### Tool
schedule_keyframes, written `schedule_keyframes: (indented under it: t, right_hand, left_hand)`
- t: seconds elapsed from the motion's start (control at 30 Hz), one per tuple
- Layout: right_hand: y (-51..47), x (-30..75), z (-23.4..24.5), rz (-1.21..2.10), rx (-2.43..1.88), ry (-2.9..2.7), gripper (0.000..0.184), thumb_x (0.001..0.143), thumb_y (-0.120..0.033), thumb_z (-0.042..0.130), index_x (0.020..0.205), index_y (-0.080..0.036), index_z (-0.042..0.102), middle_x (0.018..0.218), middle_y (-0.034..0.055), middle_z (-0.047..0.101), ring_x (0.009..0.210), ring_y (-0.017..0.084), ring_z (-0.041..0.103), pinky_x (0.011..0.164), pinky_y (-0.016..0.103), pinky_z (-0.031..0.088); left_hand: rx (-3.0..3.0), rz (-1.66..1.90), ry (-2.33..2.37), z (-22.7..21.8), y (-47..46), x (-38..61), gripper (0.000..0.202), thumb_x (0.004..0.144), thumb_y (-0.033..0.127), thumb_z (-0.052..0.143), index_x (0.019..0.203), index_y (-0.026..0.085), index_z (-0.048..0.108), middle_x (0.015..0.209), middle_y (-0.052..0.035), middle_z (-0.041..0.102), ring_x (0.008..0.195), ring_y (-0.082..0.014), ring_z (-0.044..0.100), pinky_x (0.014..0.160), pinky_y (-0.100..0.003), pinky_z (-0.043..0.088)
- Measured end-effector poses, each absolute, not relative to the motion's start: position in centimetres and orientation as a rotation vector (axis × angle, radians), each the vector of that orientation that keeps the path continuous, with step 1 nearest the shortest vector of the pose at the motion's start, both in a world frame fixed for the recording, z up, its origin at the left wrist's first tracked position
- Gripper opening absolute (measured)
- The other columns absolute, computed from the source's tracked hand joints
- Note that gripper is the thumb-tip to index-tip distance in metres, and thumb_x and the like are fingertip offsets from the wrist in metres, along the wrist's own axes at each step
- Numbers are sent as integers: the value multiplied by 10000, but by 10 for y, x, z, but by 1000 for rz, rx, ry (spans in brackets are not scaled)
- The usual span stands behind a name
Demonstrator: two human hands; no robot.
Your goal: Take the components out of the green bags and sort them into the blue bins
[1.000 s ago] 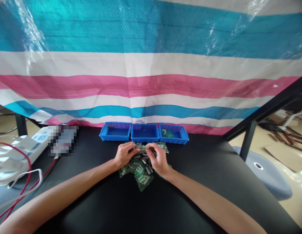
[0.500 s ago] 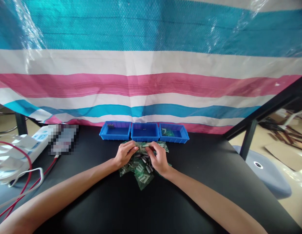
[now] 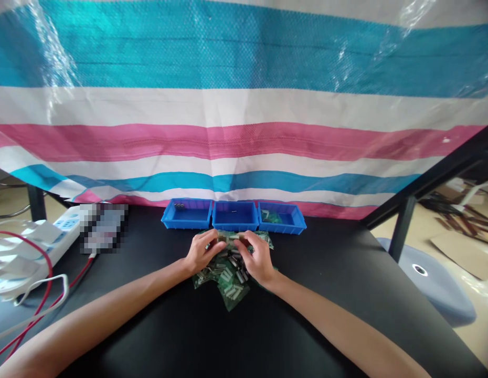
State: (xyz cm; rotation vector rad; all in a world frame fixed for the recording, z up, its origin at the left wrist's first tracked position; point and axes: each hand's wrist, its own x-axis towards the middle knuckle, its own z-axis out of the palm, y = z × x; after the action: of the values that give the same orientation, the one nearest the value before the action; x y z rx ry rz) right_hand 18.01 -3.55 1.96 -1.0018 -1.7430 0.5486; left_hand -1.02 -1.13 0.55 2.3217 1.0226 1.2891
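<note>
My left hand (image 3: 203, 252) pinches the left end of a small clear plastic bag (image 3: 229, 239) between thumb and fingers. At the bag's right end, my right hand (image 3: 260, 257) is closed on it the same way. The bag is stretched sideways between them; what it contains is too small to make out. Beneath my hands lies a pile of greenish plastic bags (image 3: 233, 294) with short silvery metal pins in them. My hands hide part of the pile.
Behind the pile stand three blue bins in a row: the left bin (image 3: 187, 224) has a few small rings, the middle bin (image 3: 235, 226) one small pin, the right bin (image 3: 283, 228) a green bag. A power strip (image 3: 51, 247) with red and white cables lies left on the black table (image 3: 326, 273).
The scene sits slightly lower in view, as the head has tilted a little. Both hands keep hold of the bag, with only slight finger movement.
</note>
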Motion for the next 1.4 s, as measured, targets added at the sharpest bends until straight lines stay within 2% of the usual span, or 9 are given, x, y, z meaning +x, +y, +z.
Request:
schedule_keyframes:
  t: [0.17,0.3,0.5,0.63,0.8,1.07,1.2,1.3,1.4]
  right_hand:
    - [-34,181,34,578,-1014,-1817,103,914,-237,546,974,-198,619,839,31,656,734,154,621,704,259,497]
    - [-29,185,45,520,-1004,-1940,59,888,-205,567,910,-185,619,916,49,630,769,149,606,717,254,488]
    - [-9,208,70,460,-1161,-2066,51,852,-204,619,814,-184,647,762,7,634,664,131,583,635,232,434]
    - [15,239,81,282,-1501,-1969,103,842,-240,626,772,-182,674,700,14,678,651,161,620,629,248,420]
    - [35,268,79,-7,-1886,-1857,147,826,-285,650,933,-199,703,818,47,728,760,227,668,645,283,439]
    - [23,251,72,-13,-1709,-2317,248,877,-279,619,1108,-208,675,1053,74,695,977,236,634,798,319,480]
    - [19,245,65,-69,-1653,-2435,374,900,-249,604,1269,-190,598,1153,112,662,1091,281,585,911,391,450]
    - [20,244,59,-86,-1652,-2470,296,911,-220,592,1200,-196,647,1094,105,683,1048,276,611,894,385,447]
    - [21,244,56,-88,-1616,-2484,210,907,-189,594,1089,-197,698,1012,97,699,985,253,637,852,358,446]
  left_hand:
    - [2317,1278,1121,4,-11,-9,333,897,368,562,646,156,509,554,35,483,495,-74,409,499,-193,343]
    - [2310,1291,1135,3,-11,-8,350,887,353,572,610,154,494,531,39,467,481,-69,384,488,-192,327]
    - [2225,1255,1094,0,-9,-11,264,910,355,546,751,149,593,591,18,565,524,-83,492,538,-191,393]
    - [2209,1223,1081,2,-10,-10,252,930,328,516,787,145,614,616,1,613,535,-84,525,558,-191,413]
    - [2214,1230,1062,3,-12,-9,254,932,312,512,769,144,611,613,-3,620,544,-86,541,565,-192,427]
    - [2368,1344,1172,35,-9,-9,146,922,281,532,882,163,609,763,-14,637,573,-78,519,569,-195,430]
    - [2636,1086,1409,70,8,-18,246,924,346,534,1092,183,609,925,-53,682,760,-136,622,664,-231,470]
    - [2822,645,1687,71,18,-27,483,837,491,629,1201,175,591,965,-105,697,882,-250,652,664,-292,471]
    - [2855,360,1758,56,23,-33,499,823,462,659,1200,140,604,883,-120,713,864,-290,668,694,-328,463]
